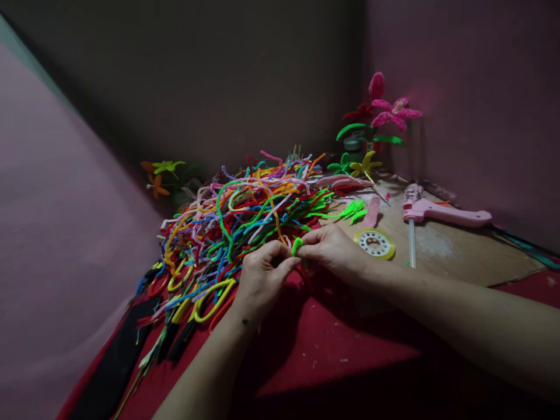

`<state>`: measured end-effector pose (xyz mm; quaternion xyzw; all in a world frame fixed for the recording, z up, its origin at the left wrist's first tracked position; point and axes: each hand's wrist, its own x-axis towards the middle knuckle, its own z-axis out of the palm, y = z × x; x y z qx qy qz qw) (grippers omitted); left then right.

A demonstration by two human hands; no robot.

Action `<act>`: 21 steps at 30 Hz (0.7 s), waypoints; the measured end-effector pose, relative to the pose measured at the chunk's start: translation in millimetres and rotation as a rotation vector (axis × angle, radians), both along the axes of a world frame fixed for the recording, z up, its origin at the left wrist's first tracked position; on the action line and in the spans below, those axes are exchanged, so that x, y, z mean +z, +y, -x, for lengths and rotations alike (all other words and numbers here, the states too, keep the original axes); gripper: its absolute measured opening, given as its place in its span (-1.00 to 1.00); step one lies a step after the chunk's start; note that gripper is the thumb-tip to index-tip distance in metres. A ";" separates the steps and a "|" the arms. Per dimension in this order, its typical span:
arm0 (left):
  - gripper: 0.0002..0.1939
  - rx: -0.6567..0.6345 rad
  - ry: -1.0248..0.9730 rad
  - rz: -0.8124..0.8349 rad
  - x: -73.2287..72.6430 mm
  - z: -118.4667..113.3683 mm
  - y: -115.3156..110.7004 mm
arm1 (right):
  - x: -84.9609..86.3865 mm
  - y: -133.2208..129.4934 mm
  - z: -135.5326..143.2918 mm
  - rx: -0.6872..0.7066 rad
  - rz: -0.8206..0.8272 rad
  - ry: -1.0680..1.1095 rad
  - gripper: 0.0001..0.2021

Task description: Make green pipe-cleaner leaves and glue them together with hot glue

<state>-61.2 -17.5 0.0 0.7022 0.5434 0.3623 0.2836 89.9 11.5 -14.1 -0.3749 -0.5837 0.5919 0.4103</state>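
A short bright green pipe cleaner [296, 246], bent into a small loop, is pinched between my two hands. My left hand [265, 274] grips it from the left with thumb and fingertips. From the right, my right hand [332, 251] closes thumb and forefinger on the same piece. Right behind the hands lies a big tangled heap of coloured pipe cleaners [262, 201]. Bright green pipe-cleaner pieces [354, 211] rest on the board beyond my right hand. The ends of the held piece are partly covered by fingers.
A brown board [459, 256] carries a pink glue gun [455, 213] and a yellow tape roll [375, 243]. Pink pipe-cleaner flowers [397, 114] stand at the back right. Yellow-handled scissors [214, 300] and a black strip [118, 356] lie at left on the red cloth [332, 356].
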 end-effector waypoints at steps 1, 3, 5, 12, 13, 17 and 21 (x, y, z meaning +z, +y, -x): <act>-0.85 -0.016 0.003 0.004 -0.4 0.1 0.8 | 0.5 -0.2 -0.3 0.013 0.026 -0.012 -0.88; -0.83 -0.017 -0.015 0.033 -0.1 -0.3 2.4 | 1.7 -0.1 -1.0 0.056 0.072 -0.010 -0.88; -0.80 0.003 -0.107 0.086 1.2 -0.8 3.8 | 3.1 0.2 -1.8 0.098 0.105 0.053 -0.88; -0.69 -0.199 -0.478 0.308 4.2 2.4 6.3 | 4.2 0.9 -3.8 0.114 0.276 0.257 -0.88; -0.70 -0.191 -0.482 0.301 4.4 2.5 6.3 | 3.3 1.5 -3.7 0.100 0.290 0.281 -0.89; -0.70 -0.135 -0.489 0.272 4.6 0.5 6.6 | 1.3 4.3 -1.8 0.035 0.363 0.368 -0.90; -0.71 -0.117 -0.493 0.241 4.1 -1.9 6.4 | 2.6 4.9 0.9 -0.017 0.351 0.410 -0.87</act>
